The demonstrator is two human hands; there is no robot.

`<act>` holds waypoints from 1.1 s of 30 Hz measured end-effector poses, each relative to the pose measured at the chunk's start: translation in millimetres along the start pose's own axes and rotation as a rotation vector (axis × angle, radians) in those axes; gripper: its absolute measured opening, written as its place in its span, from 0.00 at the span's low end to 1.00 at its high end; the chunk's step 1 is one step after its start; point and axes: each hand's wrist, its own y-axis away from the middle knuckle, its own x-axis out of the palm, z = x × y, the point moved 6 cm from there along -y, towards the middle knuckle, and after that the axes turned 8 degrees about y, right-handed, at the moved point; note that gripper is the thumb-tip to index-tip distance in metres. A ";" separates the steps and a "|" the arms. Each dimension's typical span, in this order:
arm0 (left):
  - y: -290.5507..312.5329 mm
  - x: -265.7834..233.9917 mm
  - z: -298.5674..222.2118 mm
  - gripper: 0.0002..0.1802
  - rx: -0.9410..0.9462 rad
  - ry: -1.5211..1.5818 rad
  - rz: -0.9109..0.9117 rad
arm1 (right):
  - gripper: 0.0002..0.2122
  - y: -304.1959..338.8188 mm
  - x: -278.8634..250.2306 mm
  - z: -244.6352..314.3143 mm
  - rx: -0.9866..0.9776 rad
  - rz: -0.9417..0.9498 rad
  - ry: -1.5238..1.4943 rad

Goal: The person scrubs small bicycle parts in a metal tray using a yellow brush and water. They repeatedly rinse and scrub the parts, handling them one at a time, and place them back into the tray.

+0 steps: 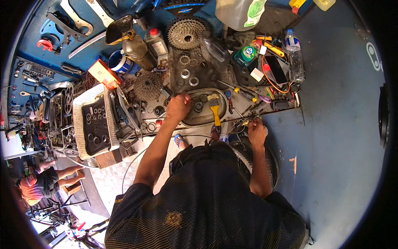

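My left hand (178,108) is closed over the left rim of an oval metal tray (226,111); what its fingers hold, if anything, is hidden. Inside the tray are dark metal rings (198,106) and a yellow-handled brush (214,108), its bristles toward the far side and its handle over the near rim. My right hand (257,132) is at the bench's front edge, right of the tray. Its fingers are pinched by a small yellowish piece (245,123) too small to name. Thin cables (237,125) hang beside that hand.
A white plastic basket (78,120) with rings on a dark cloth stands left. Cassette sprockets (187,34), bottles (155,41), a funnel (119,30) and a phone (275,69) crowd the bench. A blue wall (331,124) borders the right side. Another person (45,182) is at far left.
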 end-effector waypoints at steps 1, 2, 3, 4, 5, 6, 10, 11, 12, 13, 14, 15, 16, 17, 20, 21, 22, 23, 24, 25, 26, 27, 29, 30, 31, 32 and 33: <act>0.1 -2.0 1.4 0.08 -0.015 -0.075 -0.007 | 0.15 -0.8 -0.4 0.7 -0.019 0.003 0.015; 0.3 -2.8 3.5 0.09 -0.043 -0.154 -0.003 | 0.15 -1.1 -1.4 0.8 -0.026 -0.006 0.034; 0.3 -2.9 3.2 0.09 -0.027 -0.208 0.005 | 0.15 -1.1 -1.4 1.4 -0.041 0.003 0.048; 0.7 -2.4 4.0 0.10 -0.024 -0.265 0.022 | 0.15 -0.7 -2.1 1.4 -0.046 0.000 0.065; 0.8 -2.6 3.0 0.11 0.006 -0.324 0.011 | 0.15 -0.2 -2.2 0.0 -0.030 0.003 0.086; 1.9 -0.8 0.8 0.12 0.056 -0.309 0.019 | 0.15 0.2 -1.6 -0.6 -0.031 0.013 0.083; 10.6 9.8 -10.6 0.16 0.254 -0.204 0.077 | 0.16 -0.1 6.0 -9.7 0.036 0.066 0.091; 12.2 13.8 -13.3 0.17 0.277 -0.165 0.121 | 0.17 -1.0 8.5 -11.8 0.046 0.073 0.092; 13.4 16.3 -14.7 0.19 0.270 -0.172 0.132 | 0.18 -1.5 10.4 -13.1 0.044 0.074 0.096; 14.4 19.0 -16.7 0.21 0.263 -0.179 0.143 | 0.19 -1.7 11.8 -13.9 0.041 0.075 0.099; 15.6 21.7 -18.6 0.24 0.256 -0.186 0.154 | 0.20 -1.2 11.3 -15.1 0.053 0.064 0.108; 17.6 23.5 -21.5 0.26 0.271 -0.223 0.147 | 0.22 -0.1 10.9 -14.4 0.048 0.075 0.072; 19.4 25.1 -23.9 0.29 0.284 -0.261 0.140 | 0.23 1.5 7.8 -13.6 0.055 0.074 0.039; 20.3 26.2 -25.7 0.31 0.297 -0.300 0.131 | 0.24 3.5 4.3 -13.4 0.094 0.092 0.015; 20.1 27.3 -25.1 0.35 0.266 -0.321 0.109 | 0.25 15.0 -3.3 -6.8 0.124 0.458 0.388; 19.7 28.0 -23.9 0.35 0.254 -0.318 0.123 | 0.25 17.5 -8.2 0.4 0.102 0.557 0.384; 19.2 28.6 -22.3 0.34 0.243 -0.314 0.138 | 0.25 20.1 -12.9 7.4 0.095 0.674 0.391; 18.1 29.4 -19.4 0.34 0.212 -0.309 0.164 | 0.25 22.8 -17.3 15.3 0.085 0.784 0.402; 17.3 28.6 -18.4 0.33 0.206 -0.288 0.162 | 0.25 22.2 -25.1 26.8 0.047 0.778 0.397; 16.7 27.9 -15.8 0.32 0.179 -0.268 0.173 | 0.25 23.0 -31.0 38.9 0.009 0.769 0.395; 16.2 26.7 -14.3 0.31 0.164 -0.239 0.168 | 0.25 24.7 -34.2 51.9 -0.029 0.760 0.393; 15.9 26.8 -13.6 0.29 0.170 -0.233 0.185 | 0.25 24.0 -38.9 68.1 -0.079 0.658 0.343; 15.7 24.4 -13.4 0.27 0.204 -0.203 0.181 | 0.24 24.4 -45.0 96.9 -0.155 0.478 0.272; 16.1 22.7 -11.8 0.24 0.192 -0.180 0.164 | 0.24 24.8 -44.5 111.0 -0.198 0.431 0.211; 17.7 21.0 -10.1 0.22 0.179 -0.157 0.146 | 0.24 24.0 -41.8 122.6 -0.216 0.411 0.176; 19.5 20.4 -6.8 0.20 0.141 -0.145 0.146 | 0.23 22.5 -39.1 132.4 -0.221 0.395 0.144; 21.8 17.9 -7.0 0.19 0.160 -0.118 0.119 | 0.23 22.1 -34.8 140.2 -0.227 0.421 0.128</act>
